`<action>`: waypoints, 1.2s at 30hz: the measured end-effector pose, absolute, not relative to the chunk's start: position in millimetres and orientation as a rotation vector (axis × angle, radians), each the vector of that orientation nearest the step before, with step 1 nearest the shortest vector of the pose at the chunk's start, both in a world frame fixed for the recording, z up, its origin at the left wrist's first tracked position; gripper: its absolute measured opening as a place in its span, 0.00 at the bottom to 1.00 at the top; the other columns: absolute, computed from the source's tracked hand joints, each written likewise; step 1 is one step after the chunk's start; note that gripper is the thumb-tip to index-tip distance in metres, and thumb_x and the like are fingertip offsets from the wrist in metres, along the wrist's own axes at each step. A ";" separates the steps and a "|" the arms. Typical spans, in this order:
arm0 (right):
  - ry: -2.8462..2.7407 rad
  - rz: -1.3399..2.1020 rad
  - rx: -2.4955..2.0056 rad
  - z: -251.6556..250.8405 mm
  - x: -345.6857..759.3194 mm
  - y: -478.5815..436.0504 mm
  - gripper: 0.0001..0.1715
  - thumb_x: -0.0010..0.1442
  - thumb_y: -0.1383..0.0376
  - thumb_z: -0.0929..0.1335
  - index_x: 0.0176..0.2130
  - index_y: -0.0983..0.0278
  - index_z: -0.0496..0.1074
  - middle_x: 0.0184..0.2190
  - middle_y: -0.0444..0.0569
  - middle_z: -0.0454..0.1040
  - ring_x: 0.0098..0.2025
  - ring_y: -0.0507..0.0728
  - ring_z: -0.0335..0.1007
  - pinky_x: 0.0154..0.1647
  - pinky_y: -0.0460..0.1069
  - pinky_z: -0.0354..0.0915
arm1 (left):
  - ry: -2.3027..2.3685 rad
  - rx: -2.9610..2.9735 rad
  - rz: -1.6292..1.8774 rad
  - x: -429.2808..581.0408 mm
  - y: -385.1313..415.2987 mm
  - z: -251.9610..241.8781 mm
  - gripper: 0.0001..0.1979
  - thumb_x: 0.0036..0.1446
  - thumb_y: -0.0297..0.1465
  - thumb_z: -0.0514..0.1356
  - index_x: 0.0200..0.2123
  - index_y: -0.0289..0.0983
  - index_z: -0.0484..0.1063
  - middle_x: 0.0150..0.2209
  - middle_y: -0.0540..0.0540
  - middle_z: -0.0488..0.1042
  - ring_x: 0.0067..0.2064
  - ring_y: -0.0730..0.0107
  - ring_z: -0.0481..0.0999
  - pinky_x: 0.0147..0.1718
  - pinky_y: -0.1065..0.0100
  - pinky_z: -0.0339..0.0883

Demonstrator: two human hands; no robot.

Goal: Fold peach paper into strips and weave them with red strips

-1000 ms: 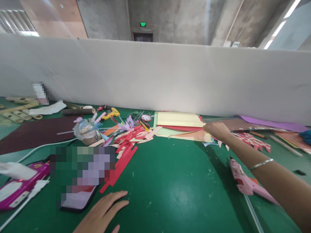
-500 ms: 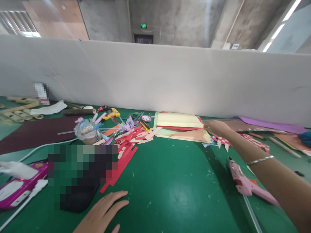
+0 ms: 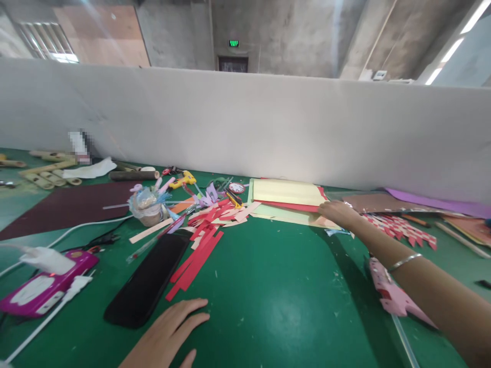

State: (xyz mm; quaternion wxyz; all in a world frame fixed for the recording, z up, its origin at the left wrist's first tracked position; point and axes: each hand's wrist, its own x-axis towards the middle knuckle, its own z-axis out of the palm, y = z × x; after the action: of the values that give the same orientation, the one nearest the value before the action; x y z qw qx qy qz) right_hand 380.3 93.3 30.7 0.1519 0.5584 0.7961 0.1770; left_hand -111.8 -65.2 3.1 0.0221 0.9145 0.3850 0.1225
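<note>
My right hand [image 3: 337, 213] reaches to the near right corner of a stack of coloured paper at the back of the table. Its fingers are bent at the edge of a red sheet [image 3: 286, 205], and the fingertips are partly hidden. A pale yellow sheet [image 3: 287, 191] covers most of the red one, and light green paper [image 3: 264, 210] lies underneath. My left hand [image 3: 172, 327] rests low over the green table with fingers spread, holding nothing. Red paper strips [image 3: 201, 260] and a black pouch [image 3: 148, 281] lie just beyond it.
A pink glue gun [image 3: 391, 291] lies beneath my right forearm. At left are a magenta power strip [image 3: 49, 289] with white cables and a plastic-wrapped pot [image 3: 149, 209]. A yellow glue gun [image 3: 184, 179] and woven red-and-white paper [image 3: 401, 230] lie farther back. A white partition [image 3: 245, 122] stands behind.
My right hand has come slightly nearer and left along the stack's corner, and the red sheet's near edge shows lower over the peach paper. The view has turned slightly left.
</note>
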 end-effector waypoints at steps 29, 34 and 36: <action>2.159 0.745 2.387 89.3 369.8 118.2 0.16 0.62 0.65 0.56 0.38 0.64 0.70 0.39 0.53 0.70 0.31 0.55 0.66 0.26 0.47 0.52 | 1.203 2.803 0.429 -113.6 -67.2 2.3 0.23 0.53 0.30 0.55 0.53 0.50 0.63 0.54 0.54 0.67 0.50 0.68 0.71 0.46 0.71 0.67; 2.192 0.777 2.456 98.4 368.6 120.4 0.17 0.62 0.66 0.55 0.36 0.65 0.69 0.39 0.53 0.70 0.32 0.55 0.65 0.26 0.47 0.52 | 1.235 2.756 0.450 -110.7 -70.2 0.6 0.22 0.54 0.30 0.54 0.53 0.50 0.63 0.54 0.52 0.67 0.50 0.66 0.71 0.46 0.71 0.67; 2.205 0.783 2.465 101.4 369.3 120.1 0.17 0.62 0.65 0.54 0.36 0.65 0.69 0.41 0.53 0.69 0.32 0.55 0.64 0.26 0.47 0.52 | 1.280 2.711 0.502 -109.1 -71.6 0.7 0.22 0.54 0.30 0.54 0.53 0.50 0.64 0.53 0.51 0.67 0.50 0.65 0.71 0.46 0.69 0.67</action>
State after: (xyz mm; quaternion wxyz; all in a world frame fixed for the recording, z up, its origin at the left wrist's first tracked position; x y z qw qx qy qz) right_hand 369.3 120.1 101.4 -0.1284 0.7193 0.6434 0.2283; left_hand -109.1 -71.6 0.7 0.0510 0.8907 0.4204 0.1651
